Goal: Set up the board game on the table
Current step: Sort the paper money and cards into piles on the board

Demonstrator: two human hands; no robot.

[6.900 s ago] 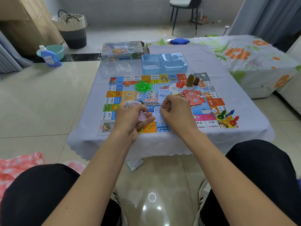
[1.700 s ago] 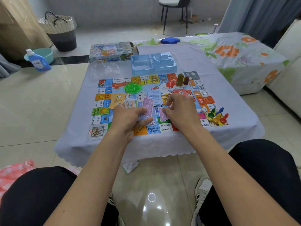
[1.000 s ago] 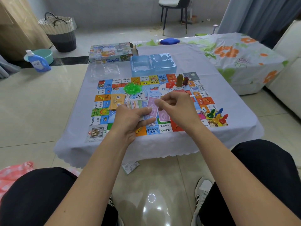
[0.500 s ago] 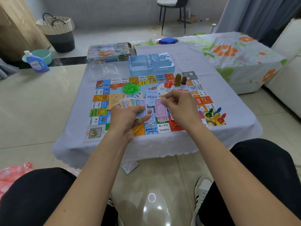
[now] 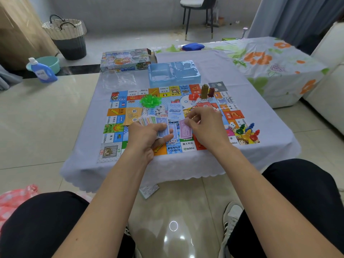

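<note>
One slip of printed paper [image 5: 149, 190] lies on the tiled floor just under the near edge of the table [image 5: 130, 168], which is covered by one pale cloth.

The left hand [image 5: 147, 135] is over the near part of the game board [image 5: 167, 120]. Its fingers are curled around one fanned stack of paper bills [image 5: 154, 121], with the thumb pressed on the top blue bill. The count of bills in the fan cannot be told.

The right hand [image 5: 206, 127] is just beside the left hand. Its thumb and fingertips pinch the top edge of one purple bill [image 5: 185, 130], which hangs down over the board.

The game board lies flat in the middle of the table. Items on the board:
- One white die [image 5: 231, 126], near the right edge.
- One cluster of coloured pawns [image 5: 248, 132] beside the die; green, blue, yellow and red are visible.
- One yellow card stack [image 5: 133, 116], left of centre.
- One pale blue card [image 5: 175, 110], at centre.
- One heap of green pieces [image 5: 150, 100], far left of centre.
- One group of red and brown pieces [image 5: 203, 92], at the far right corner; count unclear.

Beyond the board stand one blue plastic tray [image 5: 174, 73] and one game box [image 5: 127, 60], side by side.
</note>
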